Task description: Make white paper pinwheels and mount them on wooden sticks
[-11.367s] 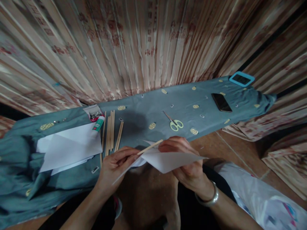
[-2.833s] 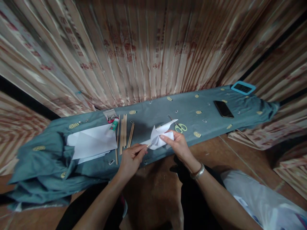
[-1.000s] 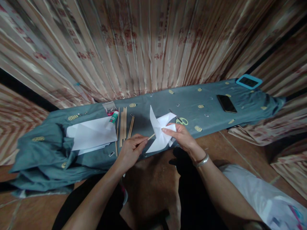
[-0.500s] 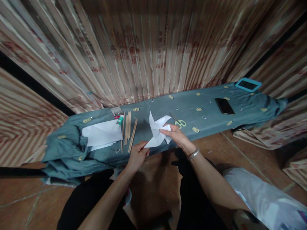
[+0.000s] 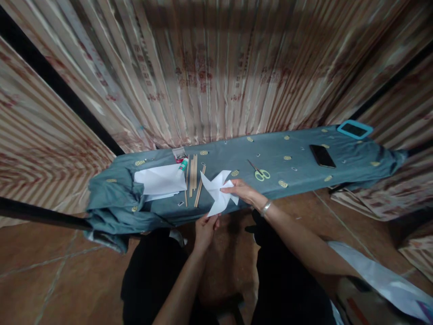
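Observation:
A white paper pinwheel (image 5: 215, 192) with pointed blades is held up over the front edge of the cloth-covered table. My left hand (image 5: 206, 229) pinches the tip of its lowest blade from below. From the right, my right hand (image 5: 242, 192) grips the pinwheel near its middle, with the thumb on top; the fingers beneath are partly hidden. Just left of the pinwheel lie several thin wooden sticks (image 5: 193, 174). Scissors with light green handles (image 5: 262, 175) rest to the right, beyond my right hand.
On the left of the blue-green tablecloth (image 5: 237, 153) lie white paper sheets (image 5: 160, 179), a glue stick (image 5: 183, 164) and a small open box (image 5: 179, 154) of metallic bits. A black phone (image 5: 322, 156) and a blue-framed device (image 5: 355, 129) lie far right. Striped curtains hang behind.
The camera view has swung left, so the table items sit further right. The pinwheel has turned a little in my hands, its lower blade now pointing more straight down toward my left hand.

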Tool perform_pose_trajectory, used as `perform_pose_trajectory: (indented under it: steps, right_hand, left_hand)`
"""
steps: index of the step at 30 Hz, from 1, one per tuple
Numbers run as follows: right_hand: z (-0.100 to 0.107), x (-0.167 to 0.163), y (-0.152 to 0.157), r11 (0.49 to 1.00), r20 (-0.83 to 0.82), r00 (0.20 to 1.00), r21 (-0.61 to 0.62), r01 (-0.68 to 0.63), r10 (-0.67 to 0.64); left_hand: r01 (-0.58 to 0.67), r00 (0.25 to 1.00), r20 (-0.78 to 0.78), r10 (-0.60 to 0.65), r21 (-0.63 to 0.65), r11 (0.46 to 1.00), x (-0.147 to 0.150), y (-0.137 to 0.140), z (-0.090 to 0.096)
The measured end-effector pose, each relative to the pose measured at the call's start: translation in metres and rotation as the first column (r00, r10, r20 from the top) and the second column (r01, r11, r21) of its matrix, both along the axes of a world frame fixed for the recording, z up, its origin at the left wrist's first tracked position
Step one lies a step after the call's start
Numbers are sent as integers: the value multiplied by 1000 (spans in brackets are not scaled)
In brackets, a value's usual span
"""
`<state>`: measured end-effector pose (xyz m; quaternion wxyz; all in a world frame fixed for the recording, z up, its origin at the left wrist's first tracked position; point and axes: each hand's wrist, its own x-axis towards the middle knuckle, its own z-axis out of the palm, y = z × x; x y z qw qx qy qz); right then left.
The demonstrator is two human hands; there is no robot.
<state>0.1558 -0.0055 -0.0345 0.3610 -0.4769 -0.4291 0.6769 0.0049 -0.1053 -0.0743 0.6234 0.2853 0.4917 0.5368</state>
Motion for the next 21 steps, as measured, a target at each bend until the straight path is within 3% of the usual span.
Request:
perform_pose_trajectory:
  steps: [10, 21]
  right_hand:
    - [-5, -9, 24, 993, 125, 987, -77, -89, 98]
    - [2, -12, 25, 983, 175, 974, -139, -121, 144]
  left_hand:
    - [-118, 953, 262, 154, -151, 982, 8, 3, 6]
    - [-142, 909, 359, 210, -208, 968, 9, 5, 5]
